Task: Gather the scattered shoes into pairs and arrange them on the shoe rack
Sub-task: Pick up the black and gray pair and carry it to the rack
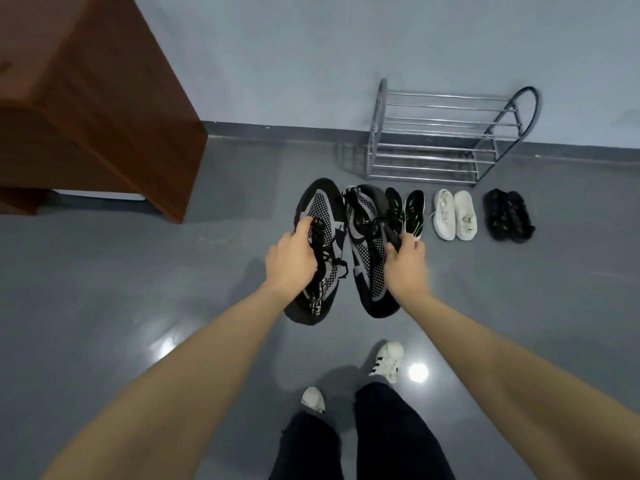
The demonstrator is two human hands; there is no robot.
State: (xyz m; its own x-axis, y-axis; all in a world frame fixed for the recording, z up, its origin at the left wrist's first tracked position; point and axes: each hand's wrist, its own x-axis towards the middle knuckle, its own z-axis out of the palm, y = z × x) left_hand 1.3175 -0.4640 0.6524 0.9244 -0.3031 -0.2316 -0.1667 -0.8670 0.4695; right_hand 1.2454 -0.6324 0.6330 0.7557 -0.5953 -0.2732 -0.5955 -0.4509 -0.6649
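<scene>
While three pairs already sit lined up on the floor before the empty shoe rack (446, 133), the left hand (291, 259) and right hand (405, 265) each grip one grey-black sneaker (320, 206), held up side by side. Next, I'd guess: set them down together.

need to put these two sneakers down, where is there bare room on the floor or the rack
All the bars of the shoe rack are bare. Bare floor lies between the wooden cabinet and the rack. In front of the rack it is crowded: black-green pair, white pair, black pair side by side.
</scene>
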